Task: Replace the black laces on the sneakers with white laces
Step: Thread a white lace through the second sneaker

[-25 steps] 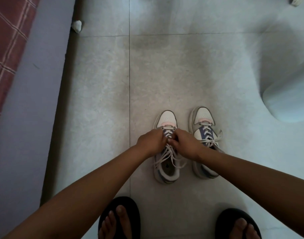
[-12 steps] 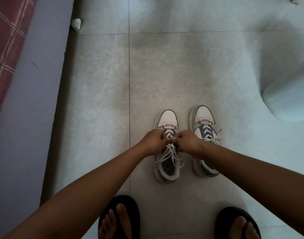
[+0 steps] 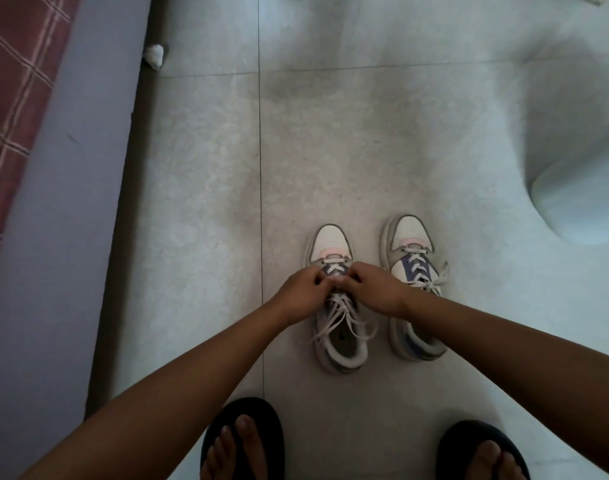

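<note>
Pale grey tiled floor (image 3: pixel 365 150) carries two sneakers side by side: left sneaker (image 3: pixel 334 327), right sneaker (image 3: pixel 414 258). Two black sandals (image 3: pixel 244 431) near the bottom edge, a small white lump (image 3: pixel 154 55) by the wall.

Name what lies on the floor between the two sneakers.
Nothing: the head view shows a bare strip of tiled floor between the left sneaker and the right sneaker, crossed nearer the camera by the person's right hand.

No legible text, brand, number or sign anywhere in view. Dark mark inside the heel opening of the left sneaker (image 3: pixel 337 327): too small and blurred to read. Nothing readable on the right sneaker (image 3: pixel 414 271).
</note>
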{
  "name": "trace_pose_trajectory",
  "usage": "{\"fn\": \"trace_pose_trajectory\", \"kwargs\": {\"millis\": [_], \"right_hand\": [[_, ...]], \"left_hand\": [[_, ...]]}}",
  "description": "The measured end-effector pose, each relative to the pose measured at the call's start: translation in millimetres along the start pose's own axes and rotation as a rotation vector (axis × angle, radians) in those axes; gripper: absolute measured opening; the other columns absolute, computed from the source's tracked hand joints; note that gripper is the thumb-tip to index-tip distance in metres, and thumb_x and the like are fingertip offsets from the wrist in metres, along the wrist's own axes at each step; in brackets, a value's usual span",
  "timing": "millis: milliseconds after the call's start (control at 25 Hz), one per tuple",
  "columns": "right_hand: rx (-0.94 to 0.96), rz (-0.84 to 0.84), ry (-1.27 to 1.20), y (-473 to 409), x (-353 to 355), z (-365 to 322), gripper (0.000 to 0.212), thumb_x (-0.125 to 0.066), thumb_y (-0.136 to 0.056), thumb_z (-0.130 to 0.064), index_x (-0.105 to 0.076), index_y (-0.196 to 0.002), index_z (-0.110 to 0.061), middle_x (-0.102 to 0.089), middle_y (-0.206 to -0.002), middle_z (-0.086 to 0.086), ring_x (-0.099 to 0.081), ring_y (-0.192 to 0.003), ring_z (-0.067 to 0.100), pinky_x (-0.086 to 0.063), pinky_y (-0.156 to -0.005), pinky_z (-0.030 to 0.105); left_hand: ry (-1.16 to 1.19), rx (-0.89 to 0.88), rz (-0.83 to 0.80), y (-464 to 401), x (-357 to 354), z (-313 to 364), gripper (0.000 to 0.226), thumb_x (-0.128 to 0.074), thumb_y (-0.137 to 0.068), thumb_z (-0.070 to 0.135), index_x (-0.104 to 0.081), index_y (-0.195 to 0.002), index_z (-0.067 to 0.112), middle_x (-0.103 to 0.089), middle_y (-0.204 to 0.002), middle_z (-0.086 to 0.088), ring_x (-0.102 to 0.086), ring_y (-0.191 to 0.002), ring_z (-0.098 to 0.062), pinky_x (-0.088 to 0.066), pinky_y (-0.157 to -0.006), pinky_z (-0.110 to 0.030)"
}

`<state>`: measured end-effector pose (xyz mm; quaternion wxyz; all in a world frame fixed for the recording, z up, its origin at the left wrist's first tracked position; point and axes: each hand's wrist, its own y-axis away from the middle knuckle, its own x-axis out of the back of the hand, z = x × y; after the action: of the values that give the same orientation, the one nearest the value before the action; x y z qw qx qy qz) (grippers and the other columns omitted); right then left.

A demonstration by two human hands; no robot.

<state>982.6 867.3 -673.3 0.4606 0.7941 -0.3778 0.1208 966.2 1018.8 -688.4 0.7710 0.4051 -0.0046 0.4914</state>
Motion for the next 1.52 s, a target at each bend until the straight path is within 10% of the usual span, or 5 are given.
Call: {"fn": "trace_pose_trajectory", "kwargs": {"millis": [160, 360, 640, 1080, 1520], "right_hand": [[-0.013, -0.075, -0.011, -5.2, 5.7, -4.2, 0.024, -0.049, -0.097, -0.025, -0.052, -0.078, -0.010, -0.054, -0.077, 0.007, -0.051, -0.072, 0.018, -0.040, -0.067, 0.029], [-0.076, -0.060, -0.692, 3.7, -0.9, 13.5, 0.018, -0.044, -0.099, -0.013, -0.051, -0.086, -0.002, -0.047, -0.071, 0.009, -0.045, -0.066, 0.016, -0.044, -0.067, 0.031], [-0.002, 0.219, -0.211, 8.8, -3.1, 13.7, 0.014, -0.058, -0.091, -0.030, -0.051, -0.082, -0.022, -0.055, -0.078, -0.003, -0.049, -0.067, 0.009, -0.037, -0.058, 0.024], [0.064, 0.106, 0.187, 26.6, -3.5, -11.2, 0.023, -0.060, -0.088, -0.024, -0.066, -0.082, -0.003, -0.066, -0.080, 0.012, -0.062, -0.075, 0.025, -0.047, -0.065, 0.034], [-0.139, -0.077, -0.459, 21.9, 3.6, -2.4, 0.022, -0.052, -0.094, -0.008, -0.050, -0.073, -0.011, -0.053, -0.076, 0.012, -0.051, -0.074, 0.020, -0.049, -0.074, 0.034]], "left_hand": [[-0.252, -0.069, -0.100, -9.6, 8.1, 12.0, 0.025, -0.050, -0.094, 0.024, -0.045, -0.071, 0.019, -0.048, -0.069, 0.002, -0.043, -0.061, -0.011, -0.031, -0.053, -0.024], [0.116, -0.068, -0.039, -3.3, 12.1, -3.8, 0.019, -0.050, -0.095, 0.020, -0.049, -0.077, 0.022, -0.052, -0.074, 0.003, -0.047, -0.067, -0.010, -0.040, -0.065, -0.028], [-0.258, -0.129, 0.158, 12.2, 6.8, -11.6, 0.025, -0.054, -0.091, 0.039, -0.063, -0.095, 0.016, -0.035, -0.105, 0.001, -0.037, -0.101, -0.011, -0.036, -0.089, -0.025], [-0.110, -0.058, 0.120, 26.2, 1.4, 5.8, 0.013, -0.062, -0.089, 0.030, -0.058, -0.087, 0.018, -0.057, -0.076, 0.007, -0.053, -0.067, -0.005, -0.040, -0.058, -0.019], [-0.378, -0.083, -0.122, 9.8, 11.4, 30.3, 0.029, -0.047, -0.092, 0.016, -0.045, -0.064, 0.012, -0.043, -0.060, -0.002, -0.036, -0.052, -0.010, -0.027, -0.048, -0.024]]}}
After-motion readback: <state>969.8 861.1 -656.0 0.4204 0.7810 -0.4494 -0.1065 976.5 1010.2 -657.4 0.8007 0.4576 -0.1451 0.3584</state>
